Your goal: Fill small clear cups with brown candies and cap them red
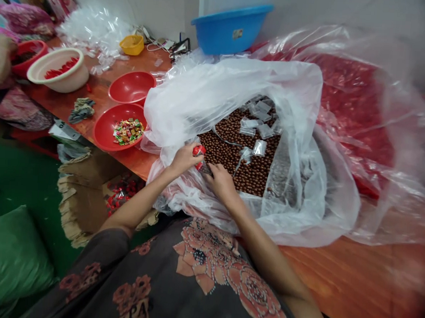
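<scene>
Two bare hands work together over the mouth of a large clear plastic bag (202,96) on an orange wooden table (334,281). The left hand (185,160) grips a small red-topped packet (199,157), and the right hand (221,181) closes on its lower end, just beside the left, with the fingers partly hidden. The packet sits at the bag's opening, near a dense heap of glossy brown spherical sweets (254,176). Several small clear plastic sachets (259,147) lie on the heap, which remains large. To the left, a round red plastic bowl (102,133) holds a small pile of multicoloured wrapped sweets (128,132). To the right, a second clear bag (352,115) holds a large mass of red items.
</scene>
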Demonstrator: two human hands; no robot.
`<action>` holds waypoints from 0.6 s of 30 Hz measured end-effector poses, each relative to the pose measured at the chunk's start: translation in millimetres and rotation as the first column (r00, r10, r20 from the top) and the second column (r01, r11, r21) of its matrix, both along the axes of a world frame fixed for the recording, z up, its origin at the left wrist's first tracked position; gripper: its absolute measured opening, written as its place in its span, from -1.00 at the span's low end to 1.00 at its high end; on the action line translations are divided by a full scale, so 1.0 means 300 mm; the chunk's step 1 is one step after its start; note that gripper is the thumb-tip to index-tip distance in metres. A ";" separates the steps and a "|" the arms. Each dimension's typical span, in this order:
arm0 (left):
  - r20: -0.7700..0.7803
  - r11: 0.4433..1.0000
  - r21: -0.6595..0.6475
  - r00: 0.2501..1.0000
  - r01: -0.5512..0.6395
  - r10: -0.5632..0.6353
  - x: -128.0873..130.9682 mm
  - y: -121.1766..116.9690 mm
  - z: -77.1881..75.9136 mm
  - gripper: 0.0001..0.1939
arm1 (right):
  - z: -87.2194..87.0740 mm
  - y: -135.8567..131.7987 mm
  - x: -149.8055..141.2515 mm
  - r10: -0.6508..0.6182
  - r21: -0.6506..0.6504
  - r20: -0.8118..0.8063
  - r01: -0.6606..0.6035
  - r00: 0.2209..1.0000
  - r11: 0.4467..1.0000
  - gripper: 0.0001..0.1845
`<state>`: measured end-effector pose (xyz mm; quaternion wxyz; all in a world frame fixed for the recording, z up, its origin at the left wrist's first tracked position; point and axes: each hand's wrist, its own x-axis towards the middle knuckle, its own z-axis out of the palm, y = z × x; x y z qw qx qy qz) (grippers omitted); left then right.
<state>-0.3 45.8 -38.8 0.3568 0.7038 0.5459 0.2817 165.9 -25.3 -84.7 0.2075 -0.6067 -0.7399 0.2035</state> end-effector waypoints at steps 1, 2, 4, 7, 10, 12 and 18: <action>0.125 0.998 -0.028 0.990 -0.056 0.059 0.006 -0.020 0.004 -0.61 | -0.006 -0.006 0.008 -0.073 0.003 -0.068 0.073 0.995 0.997 -0.53; 0.271 0.992 -0.090 0.956 -0.092 0.113 0.016 -0.042 0.007 -0.61 | -0.011 -0.011 0.014 -0.151 -0.002 -0.165 0.153 0.975 0.988 -0.49; 0.551 0.959 -0.272 0.805 -0.076 0.220 0.046 -0.089 0.008 -0.60 | -0.016 -0.019 0.017 -0.279 -0.030 -0.384 0.290 0.880 0.957 -0.42; 0.753 0.891 -0.454 0.537 0.007 0.380 0.093 -0.159 0.001 -0.57 | -0.008 -0.042 -0.004 -0.328 -0.020 -0.547 0.380 0.770 0.925 -0.40; 0.786 0.857 -0.512 0.437 0.064 0.437 0.104 -0.218 0.005 -0.55 | 0.018 -0.085 -0.044 -0.205 0.107 -0.514 0.299 0.833 0.948 -0.44; 0.784 0.854 -0.519 0.416 0.033 0.460 0.071 -0.255 0.027 -0.56 | 0.046 -0.120 -0.070 0.005 0.219 -0.428 0.098 0.904 0.971 -0.40; 0.621 0.816 -0.498 0.535 -0.293 0.572 -0.334 -0.395 0.162 -0.55 | 0.151 -0.179 -0.067 0.372 0.254 -0.301 -0.302 0.878 0.919 -0.36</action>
